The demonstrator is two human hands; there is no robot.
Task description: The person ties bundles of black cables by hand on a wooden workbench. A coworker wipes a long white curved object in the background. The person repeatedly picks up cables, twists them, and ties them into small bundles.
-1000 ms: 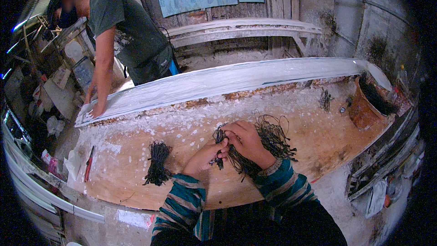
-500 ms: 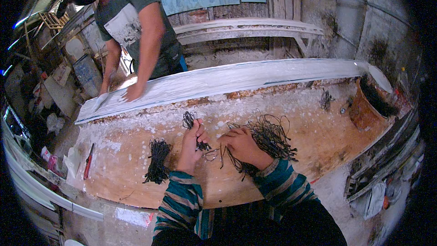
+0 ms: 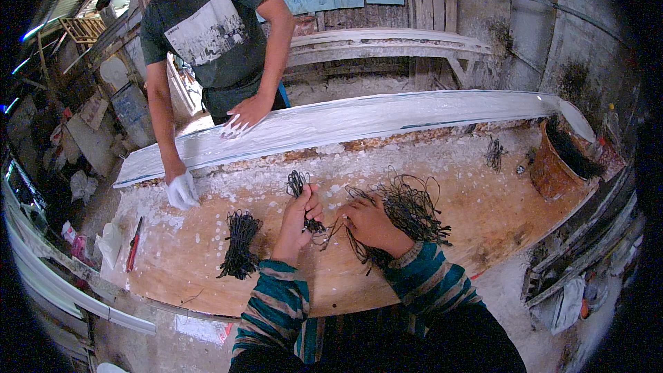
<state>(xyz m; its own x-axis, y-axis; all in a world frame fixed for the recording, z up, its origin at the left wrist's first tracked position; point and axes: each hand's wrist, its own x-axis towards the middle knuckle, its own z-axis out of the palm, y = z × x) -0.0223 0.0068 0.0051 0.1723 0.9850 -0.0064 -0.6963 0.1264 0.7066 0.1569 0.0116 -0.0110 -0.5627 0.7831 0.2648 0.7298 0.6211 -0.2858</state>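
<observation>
My left hand (image 3: pixel 298 220) is closed around a small bunch of black looped cords (image 3: pixel 297 182), whose loops stick out above the fist and whose ends hang below it. Fingers and thumb of my right hand (image 3: pixel 374 225) pinch a thin black cord at the near-left side of a loose, tangled heap of black cords (image 3: pixel 413 206). Part of that heap lies under the right hand and wrist. Left of my left forearm, a neat black cord bundle (image 3: pixel 239 244) lies on the wooden board, gathered at its middle.
The speckled wooden board (image 3: pixel 173 255) carries a red-handled cutter (image 3: pixel 133 245) at left and a few stray cords (image 3: pixel 495 154) at far right. A brown bucket (image 3: pixel 554 162) full of black strands lies beyond. Across a long white plank (image 3: pixel 331 128), a co-worker (image 3: pixel 214 34) stands with whitened hands.
Both my hands have stayed almost in place, the left shifting slightly right with its bunch. The co-worker has straightened and moved right, one hand now reaching down onto my board.
</observation>
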